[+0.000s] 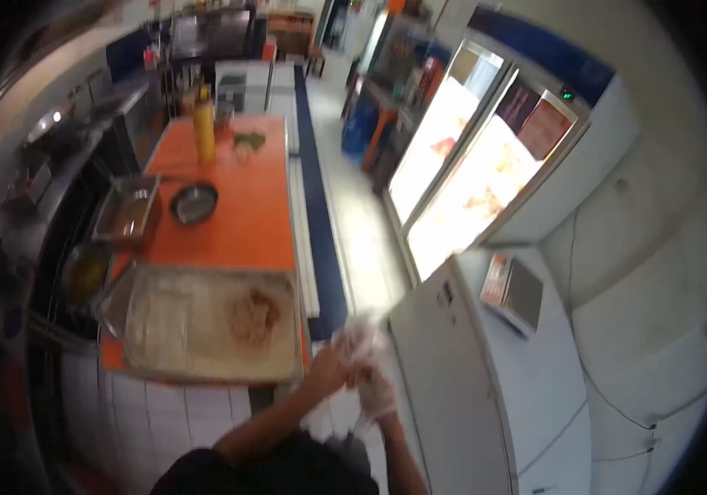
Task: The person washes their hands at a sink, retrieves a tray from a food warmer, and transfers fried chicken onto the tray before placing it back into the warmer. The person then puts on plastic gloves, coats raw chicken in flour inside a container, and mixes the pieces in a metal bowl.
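My left hand (343,356) and my right hand (376,394) are close together in front of my body, just off the near right corner of the table. Thin clear plastic gloves cover at least part of both hands. The plastic glove (357,337) on my left hand looks loose and crumpled around the fingers, which are blurred. Fingers of my right hand touch the left one near its wrist and look pinched on that glove. Left of my hands, a large shallow tray (213,371) holds pale powder and a reddish-brown clump of food (256,318).
The orange-topped table (254,223) carries a metal pan (126,235), a round dark dish (193,204), a yellow bottle (204,132) and green leaves (249,139). A white cabinet (452,355) with a scale (514,293) stands at right, before a lit glass-door fridge (485,157).
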The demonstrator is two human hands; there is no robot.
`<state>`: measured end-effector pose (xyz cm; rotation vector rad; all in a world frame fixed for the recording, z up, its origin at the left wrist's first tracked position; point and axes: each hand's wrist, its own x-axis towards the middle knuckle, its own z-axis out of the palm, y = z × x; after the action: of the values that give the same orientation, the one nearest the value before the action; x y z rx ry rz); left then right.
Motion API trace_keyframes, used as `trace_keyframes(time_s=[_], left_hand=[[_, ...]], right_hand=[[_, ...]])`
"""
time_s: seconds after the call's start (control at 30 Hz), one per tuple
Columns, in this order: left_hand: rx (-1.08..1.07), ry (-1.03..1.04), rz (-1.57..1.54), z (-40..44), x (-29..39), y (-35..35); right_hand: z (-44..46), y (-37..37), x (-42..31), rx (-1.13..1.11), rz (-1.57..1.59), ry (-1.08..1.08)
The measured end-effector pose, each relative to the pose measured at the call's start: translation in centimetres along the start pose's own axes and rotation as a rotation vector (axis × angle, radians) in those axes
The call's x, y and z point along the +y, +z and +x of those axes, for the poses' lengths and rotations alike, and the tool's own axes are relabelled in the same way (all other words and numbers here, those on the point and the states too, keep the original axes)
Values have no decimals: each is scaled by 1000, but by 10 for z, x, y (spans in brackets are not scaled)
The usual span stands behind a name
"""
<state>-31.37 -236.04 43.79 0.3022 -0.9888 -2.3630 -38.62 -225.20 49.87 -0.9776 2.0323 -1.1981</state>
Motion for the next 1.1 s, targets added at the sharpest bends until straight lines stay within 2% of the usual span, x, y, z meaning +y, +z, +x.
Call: trace_keyframes(time_s=[0.07,0.1,0.13,0.2,0.23,0.27,0.37,0.43,0.53,0.6,0.63,0.7,0.77,0.8,0.87,0.93,0.97,1.0,1.03,1.1], left_hand=[[-57,249,526,20,11,10],[-44,363,695,27,15,10],[9,356,627,34,15,13],[196,-33,-602,53,20,21],[161,140,-11,66,2,7],[246,314,570,79,-15,-6],[233,312,918,100,-6,27],[574,159,-411,131,3,61],[551,143,-438,155,-25,48],[523,175,-342,164,-38,47],[516,204,-303,167,-46,44],[452,268,-265,170,-65,33],[419,336,-255,173,-64,37],[422,322,-372,176,-53,55],[455,355,-491,172,-47,68],[282,415,-516,168,-42,70],[285,480,-546,165,-40,75],[300,518,-539,165,-42,75],[517,500,-480,168,-44,71],[728,495,-414,173,-48,61]], right_hand=[[25,-16,4,-136,363,-53],[33,-18,9,-170,366,-19],[46,-22,12,-201,259,-86],[81,-33,24,-281,159,-185],[98,-39,34,-293,74,-274],[114,-44,42,-307,-6,-366],[155,-64,54,-420,-109,-529],[175,-82,61,-534,-112,-542],[211,-101,68,-695,-90,-509],[236,-119,58,-815,-244,-912],[245,-126,53,-838,-243,-915],[252,-136,46,-956,-214,-691],[260,-140,44,-975,-196,-770],[262,-141,46,-957,-175,-832],[268,-140,54,-1046,-198,-807],[271,-136,54,-1123,-229,-799],[272,-137,52,-1111,-203,-906],[273,-138,46,-1092,-173,-1011],[272,-137,32,-1088,-201,-1075],[278,-129,39,-1079,-168,-1056]])
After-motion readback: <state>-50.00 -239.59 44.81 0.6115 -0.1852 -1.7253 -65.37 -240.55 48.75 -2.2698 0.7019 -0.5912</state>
